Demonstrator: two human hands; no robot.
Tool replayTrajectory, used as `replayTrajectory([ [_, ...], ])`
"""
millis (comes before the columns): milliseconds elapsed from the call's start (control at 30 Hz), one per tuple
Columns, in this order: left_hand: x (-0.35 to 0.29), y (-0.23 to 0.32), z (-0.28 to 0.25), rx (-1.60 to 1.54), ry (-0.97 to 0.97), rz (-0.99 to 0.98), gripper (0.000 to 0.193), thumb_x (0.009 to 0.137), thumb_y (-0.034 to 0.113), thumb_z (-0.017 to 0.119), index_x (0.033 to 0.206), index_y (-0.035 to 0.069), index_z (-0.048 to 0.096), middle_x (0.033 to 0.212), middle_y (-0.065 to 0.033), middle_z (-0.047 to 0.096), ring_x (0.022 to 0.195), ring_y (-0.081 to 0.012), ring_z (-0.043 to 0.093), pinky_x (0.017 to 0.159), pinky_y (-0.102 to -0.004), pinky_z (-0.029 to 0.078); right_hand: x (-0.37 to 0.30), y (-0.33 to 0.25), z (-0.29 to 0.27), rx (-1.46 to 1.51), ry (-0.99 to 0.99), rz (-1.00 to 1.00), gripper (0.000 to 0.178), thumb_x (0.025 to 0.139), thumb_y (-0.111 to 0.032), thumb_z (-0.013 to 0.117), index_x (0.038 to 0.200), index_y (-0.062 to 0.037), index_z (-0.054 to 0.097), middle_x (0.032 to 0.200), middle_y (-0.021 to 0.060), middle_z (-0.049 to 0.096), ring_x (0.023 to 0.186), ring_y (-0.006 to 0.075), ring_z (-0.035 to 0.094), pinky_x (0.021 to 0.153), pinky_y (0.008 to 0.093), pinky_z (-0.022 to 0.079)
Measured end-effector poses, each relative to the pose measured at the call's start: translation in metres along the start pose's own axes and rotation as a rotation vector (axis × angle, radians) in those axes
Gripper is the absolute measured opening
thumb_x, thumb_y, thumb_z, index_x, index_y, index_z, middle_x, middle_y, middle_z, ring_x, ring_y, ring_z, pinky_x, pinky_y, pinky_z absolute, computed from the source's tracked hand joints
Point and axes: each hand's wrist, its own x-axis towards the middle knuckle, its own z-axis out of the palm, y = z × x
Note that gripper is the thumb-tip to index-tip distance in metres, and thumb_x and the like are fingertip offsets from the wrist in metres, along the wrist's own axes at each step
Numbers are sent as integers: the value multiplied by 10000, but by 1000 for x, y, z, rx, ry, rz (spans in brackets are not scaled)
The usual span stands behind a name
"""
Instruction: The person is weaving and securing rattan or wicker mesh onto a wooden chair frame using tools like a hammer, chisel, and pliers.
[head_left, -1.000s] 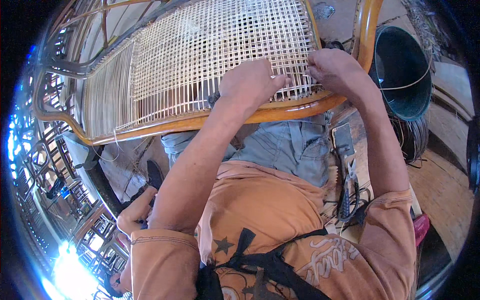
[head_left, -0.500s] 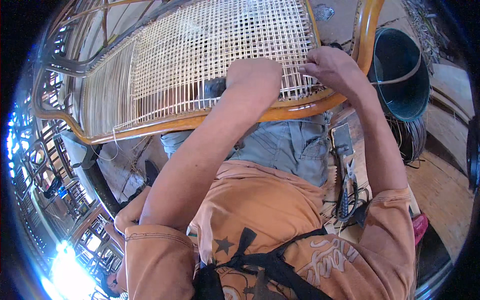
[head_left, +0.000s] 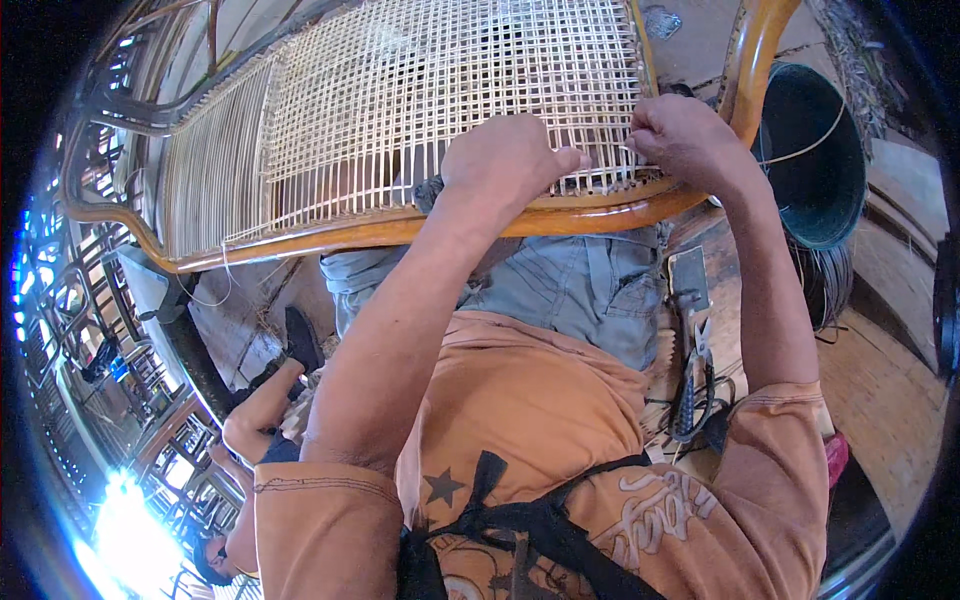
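Observation:
A wooden furniture frame (head_left: 575,218) with a pale woven cane panel (head_left: 450,75) lies across in front of me. My left hand (head_left: 497,165) is closed over the near part of the weave, its thumb pointing right. From the fist's left side sticks out the dark end of a handle (head_left: 428,192); the rest of that tool is hidden. At the panel's right edge my right hand (head_left: 685,140) is closed in a pinch. A pale sliver at its fingertips looks like a cane strand (head_left: 629,146). The fingertips of the two hands are a short way apart.
A dark green bucket (head_left: 818,165) stands at the right, a cane strand crossing its mouth. Shears (head_left: 697,365) lie beside my right hip near a flat grey-topped block (head_left: 688,275). Another person's leg (head_left: 262,412) shows at lower left. More frames (head_left: 100,300) stand at the left.
My left hand has turned, its thumb now stretched right, and the dark handle has come closer to the near rail. Both hands are still at the weave. The view has shifted slightly.

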Motion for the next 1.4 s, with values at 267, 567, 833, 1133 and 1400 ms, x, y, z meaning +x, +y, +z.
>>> replayTrajectory([
  [267,-7,-1,1,54,99,125,460,794,484,580,890,40,654,834,-174,655,825,-349,637,725,-464,493,2,-7,34,-52,181,123,200,778,-237,605,815,-47,657,803,196,640,789,352,632,689,454,485],
  [567,-8,-7,14,1,254,185,239,821,259,573,914,42,609,879,-171,624,812,-352,634,711,-446,502,3,-15,33,-154,206,36,174,795,-234,559,798,-68,611,785,176,632,773,351,623,672,446,460],
  [833,-2,-15,12,-120,283,259,227,835,248,563,949,53,578,951,-166,600,860,-333,629,720,-434,505,-13,-5,39,129,390,-131,190,732,-78,626,911,-64,564,871,136,569,873,346,551,758,425,453],
  [1133,0,-5,4,-70,151,307,168,764,113,578,853,5,669,867,-193,662,817,-340,660,697,-436,533,-16,-2,39,95,387,-159,101,754,-91,598,849,-55,591,797,151,570,822,359,555,718,439,448],
  [1400,-2,-74,-19,120,183,286,179,796,120,538,918,18,620,926,-175,646,846,-356,645,704,-457,515,-14,-11,27,123,289,-132,145,771,-144,616,869,-38,601,820,144,598,839,342,574,721,420,461],
])
